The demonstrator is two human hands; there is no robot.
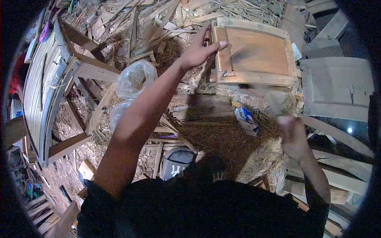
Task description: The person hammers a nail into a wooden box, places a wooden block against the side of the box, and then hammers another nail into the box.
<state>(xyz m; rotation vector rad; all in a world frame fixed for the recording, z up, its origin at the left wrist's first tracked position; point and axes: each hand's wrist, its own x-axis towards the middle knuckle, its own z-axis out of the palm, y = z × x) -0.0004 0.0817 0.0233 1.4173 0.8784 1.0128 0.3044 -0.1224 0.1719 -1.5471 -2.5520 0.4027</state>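
Observation:
A framed wooden panel [258,51], with a light frame around a brown centre, lies ahead of me. My left hand [200,51] is closed around its left edge, thumb on the face and fingers partly hidden behind it. A small metal fitting or nail [224,73] shows near the panel's lower left corner. Below the panel's right side is my right hand [293,135], curled like a fist and blurred by motion. A pale and dark smear lies above it; what the hand holds cannot be made out.
A long slatted wooden piece [41,91] stands at the left on a timber frame. Plastic bags [137,78] lie beside my left forearm. Grey boards [337,87] and curved timbers are at the right. Wood scraps and shavings cover the ground; a blue wrapper [247,119] lies among them.

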